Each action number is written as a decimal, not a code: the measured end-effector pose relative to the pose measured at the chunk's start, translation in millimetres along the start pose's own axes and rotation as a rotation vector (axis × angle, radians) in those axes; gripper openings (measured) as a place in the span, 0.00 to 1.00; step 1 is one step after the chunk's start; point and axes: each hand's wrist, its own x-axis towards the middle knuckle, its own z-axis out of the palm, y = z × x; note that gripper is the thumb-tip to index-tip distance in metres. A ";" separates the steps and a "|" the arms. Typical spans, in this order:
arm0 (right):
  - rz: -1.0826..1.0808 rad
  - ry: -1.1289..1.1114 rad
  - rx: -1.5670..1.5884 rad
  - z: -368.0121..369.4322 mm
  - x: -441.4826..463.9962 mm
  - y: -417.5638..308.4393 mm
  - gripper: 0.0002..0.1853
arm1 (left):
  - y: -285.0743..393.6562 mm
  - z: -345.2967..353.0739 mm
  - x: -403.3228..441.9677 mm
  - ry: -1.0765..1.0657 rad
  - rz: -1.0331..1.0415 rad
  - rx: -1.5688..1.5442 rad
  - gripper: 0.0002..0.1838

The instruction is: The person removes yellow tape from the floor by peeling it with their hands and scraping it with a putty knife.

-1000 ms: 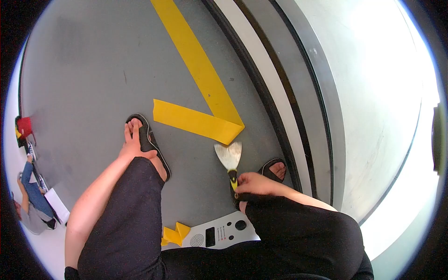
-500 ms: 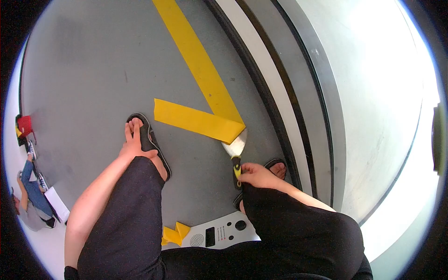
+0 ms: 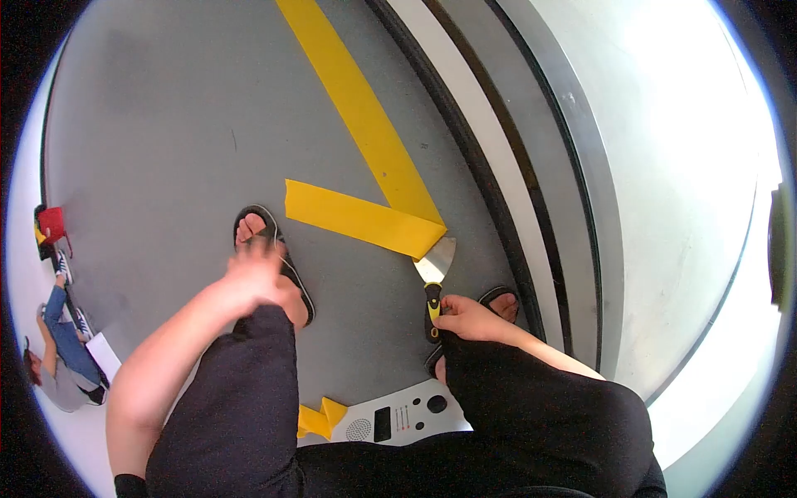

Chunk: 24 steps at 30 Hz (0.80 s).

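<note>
In my right hand [image 3: 471, 319] is a scraper with a black and yellow handle [image 3: 432, 311]; my fingers are closed round the handle. Its metal blade [image 3: 436, 261] rests at the folded corner of the yellow floor tape [image 3: 357, 116]. From that fold a lifted flap of tape [image 3: 357, 217] lies back to the left over the grey floor. My left hand [image 3: 256, 278] is blurred by motion, with outstretched fingers and nothing seen in it. It hovers above my left sandalled foot [image 3: 249, 226], near the knee.
A crumpled piece of yellow tape [image 3: 322, 417] lies beside a grey panel with a speaker grille [image 3: 359, 429] below my legs. On the right runs a curved black and white edge [image 3: 465, 100]. At far left sit another person [image 3: 62, 365] and a red bag [image 3: 51, 224].
My left hand has lifted off the left foot and knee and is moving. The scraper blade has drawn back a little from the fold, so more of it shows. The view has shifted slightly.
</note>
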 end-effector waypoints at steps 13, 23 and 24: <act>0.097 -0.069 0.055 -5.8 -5.2 -8.3 0.17 | 109.4 -108.0 -141.1 0.100 1.125 -1.047 0.26; 0.049 -0.041 0.103 -10.4 -1.8 13.6 0.15 | 159.2 -118.6 -159.8 0.400 1.025 -0.996 0.16; 0.070 -0.020 0.062 -10.5 -5.5 7.2 0.15 | 168.0 -119.4 -159.0 0.424 1.019 -0.991 0.15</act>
